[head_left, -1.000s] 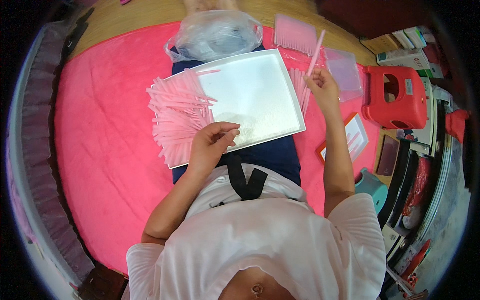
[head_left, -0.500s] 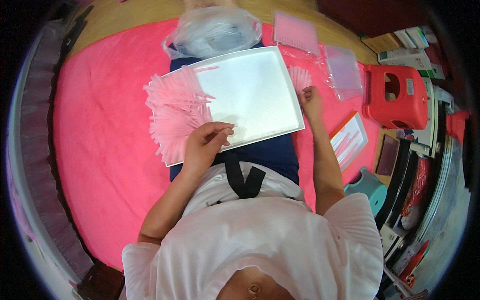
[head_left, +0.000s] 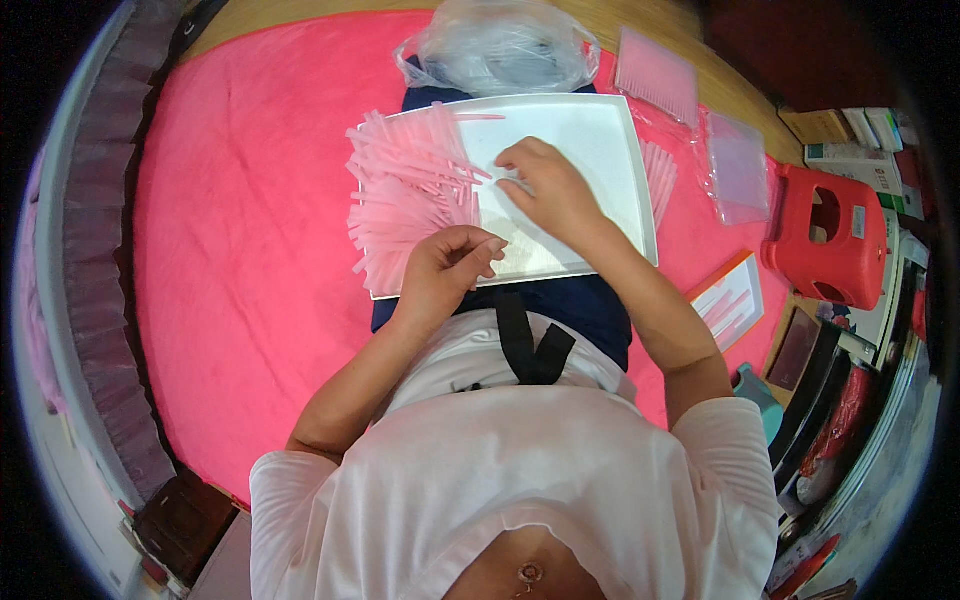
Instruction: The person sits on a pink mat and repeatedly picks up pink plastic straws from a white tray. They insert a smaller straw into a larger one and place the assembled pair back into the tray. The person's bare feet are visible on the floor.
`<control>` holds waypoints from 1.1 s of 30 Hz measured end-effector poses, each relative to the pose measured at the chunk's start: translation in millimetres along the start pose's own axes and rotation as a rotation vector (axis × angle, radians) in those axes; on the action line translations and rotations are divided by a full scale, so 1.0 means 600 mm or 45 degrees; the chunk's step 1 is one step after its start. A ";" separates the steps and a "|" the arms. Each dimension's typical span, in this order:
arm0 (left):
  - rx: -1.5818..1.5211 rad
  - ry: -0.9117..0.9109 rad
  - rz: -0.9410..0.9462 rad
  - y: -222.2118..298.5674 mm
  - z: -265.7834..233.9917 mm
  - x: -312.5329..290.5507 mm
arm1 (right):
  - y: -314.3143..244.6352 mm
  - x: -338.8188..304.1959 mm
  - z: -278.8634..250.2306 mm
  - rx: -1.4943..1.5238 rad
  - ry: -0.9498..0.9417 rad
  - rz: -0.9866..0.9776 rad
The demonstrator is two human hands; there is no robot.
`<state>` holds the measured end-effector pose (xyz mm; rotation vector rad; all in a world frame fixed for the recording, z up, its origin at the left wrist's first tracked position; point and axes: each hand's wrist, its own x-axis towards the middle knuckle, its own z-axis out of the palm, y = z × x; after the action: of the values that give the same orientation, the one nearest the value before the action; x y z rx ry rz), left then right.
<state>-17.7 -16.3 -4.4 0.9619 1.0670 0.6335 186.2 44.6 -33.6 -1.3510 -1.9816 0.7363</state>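
Observation:
A shallow white tray (head_left: 560, 268) rests across my lap, its left side heaped with thin pink straw-like sticks (head_left: 415, 180). Over the tray, my right hand (head_left: 548, 190) reaches leftward to the edge of the heap. Its thumb and forefinger are apart, and nothing shows between them. My left hand (head_left: 455, 268) hovers at the tray's near edge, just below the heap, with thumb and fingertips pressed together. Whatever they may hold is too small to make out. Beyond the tray's right edge lies a smaller bunch of pink sticks (head_left: 658, 180).
A clear plastic bag (head_left: 500, 50) lies beyond the tray. At right are a clear pack of pink sticks (head_left: 655, 75), a flat transparent case (head_left: 738, 170), an orange-edged box (head_left: 735, 305), a red stool (head_left: 845, 270) and a teal stool (head_left: 757, 400). A pink blanket (head_left: 250, 230) spreads beneath.
My right hand has come from the small bunch outside the tray to over the tray, beside the heap. My left hand's fingertips have closed together. The whole view has shifted somewhat.

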 end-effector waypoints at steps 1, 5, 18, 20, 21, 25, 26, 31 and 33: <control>0.000 0.009 -0.002 0.002 -0.002 -0.001 | -0.004 0.006 0.018 -0.023 0.001 -0.001; -0.011 0.038 0.084 -0.006 -0.010 0.002 | -0.017 0.027 0.053 -0.183 0.063 -0.007; -0.167 0.247 0.125 0.019 -0.035 0.028 | -0.015 0.005 0.025 0.450 -0.025 0.325; -0.293 0.304 0.144 0.033 -0.046 0.041 | -0.016 -0.004 0.015 0.722 -0.116 0.399; -0.377 0.284 0.139 0.041 -0.050 0.047 | -0.021 -0.009 0.008 0.793 -0.166 0.445; -0.606 0.242 0.033 0.065 -0.056 0.063 | -0.043 -0.020 -0.009 0.828 -0.210 0.446; -0.642 0.178 0.028 0.063 -0.061 0.068 | -0.046 -0.022 -0.010 0.834 -0.203 0.444; -0.788 0.148 -0.047 0.065 -0.061 0.067 | -0.059 -0.027 -0.014 0.892 -0.181 0.413; -0.815 0.186 -0.071 0.066 -0.061 0.069 | -0.055 -0.029 -0.013 0.877 -0.161 0.400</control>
<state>-35.4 48.2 6.8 0.3325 0.9245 0.9351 177.1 18.3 -7.3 -1.1993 -1.3921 1.5130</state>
